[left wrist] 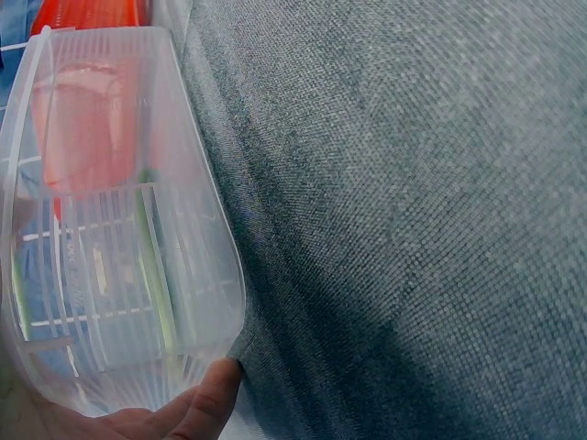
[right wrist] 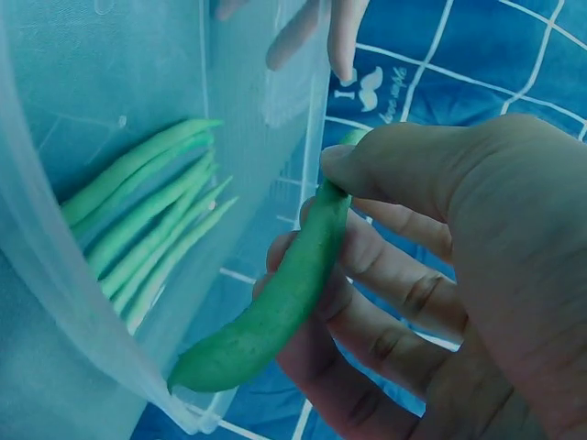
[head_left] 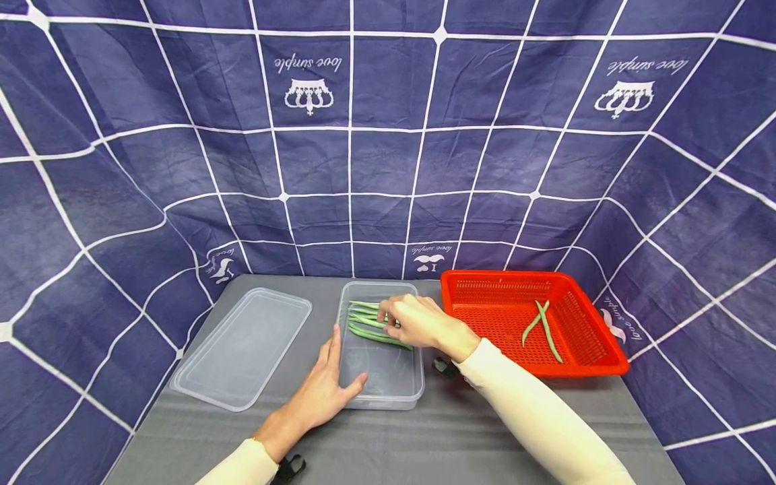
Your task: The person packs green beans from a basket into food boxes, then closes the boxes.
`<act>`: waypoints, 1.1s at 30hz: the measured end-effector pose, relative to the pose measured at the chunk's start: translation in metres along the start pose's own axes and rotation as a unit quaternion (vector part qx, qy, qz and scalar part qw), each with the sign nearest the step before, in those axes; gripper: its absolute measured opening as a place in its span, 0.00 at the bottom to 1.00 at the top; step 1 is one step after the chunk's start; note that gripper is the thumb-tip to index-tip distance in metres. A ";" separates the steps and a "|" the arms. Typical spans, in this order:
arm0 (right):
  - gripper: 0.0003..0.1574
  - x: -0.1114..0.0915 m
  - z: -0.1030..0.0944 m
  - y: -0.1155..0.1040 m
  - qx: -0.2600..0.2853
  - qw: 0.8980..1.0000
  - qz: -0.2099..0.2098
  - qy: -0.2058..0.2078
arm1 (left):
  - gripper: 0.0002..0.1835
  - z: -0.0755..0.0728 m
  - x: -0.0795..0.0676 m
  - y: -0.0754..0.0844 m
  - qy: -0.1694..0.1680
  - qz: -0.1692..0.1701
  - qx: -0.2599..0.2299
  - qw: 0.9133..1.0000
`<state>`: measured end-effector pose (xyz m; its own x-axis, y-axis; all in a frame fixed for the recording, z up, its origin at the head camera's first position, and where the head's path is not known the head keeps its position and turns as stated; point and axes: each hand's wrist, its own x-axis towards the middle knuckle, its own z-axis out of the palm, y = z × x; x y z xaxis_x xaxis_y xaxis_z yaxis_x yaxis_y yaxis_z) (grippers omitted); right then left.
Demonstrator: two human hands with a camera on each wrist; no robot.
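A clear plastic box stands in the middle of the table, with several green beans side by side in its far half. My left hand rests against the box's left side, fingers extended along the wall and thumb toward the near part. In the left wrist view its fingers touch the box wall. Over the box, my right hand pinches one green bean between thumb and fingers. That bean is mostly hidden by the hand in the head view.
To the right stands a red perforated basket with two crossed green beans inside. A clear lid lies flat at the left on the grey tabletop. Blue cloth with white lines walls in the back and sides.
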<state>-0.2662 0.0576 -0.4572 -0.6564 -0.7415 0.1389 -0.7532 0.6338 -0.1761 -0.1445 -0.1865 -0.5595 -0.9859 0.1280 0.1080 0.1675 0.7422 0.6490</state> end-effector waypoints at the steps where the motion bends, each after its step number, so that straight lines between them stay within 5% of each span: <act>1: 0.08 0.002 0.001 0.000 -0.002 1.000 0.000 -0.001 | 0.65 0.000 0.000 0.000 0.001 0.002 0.002 1.000; 33: 0.10 0.026 0.023 -0.004 0.002 1.000 0.008 -0.018 | 0.65 -0.001 -0.001 0.003 0.010 0.007 0.004 1.000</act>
<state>-0.2794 0.0305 -0.4749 -0.6660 -0.7391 0.1011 -0.7427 0.6443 -0.1828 -0.1434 -0.1851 -0.5567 -0.9831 0.1263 0.1325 0.1822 0.7454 0.6413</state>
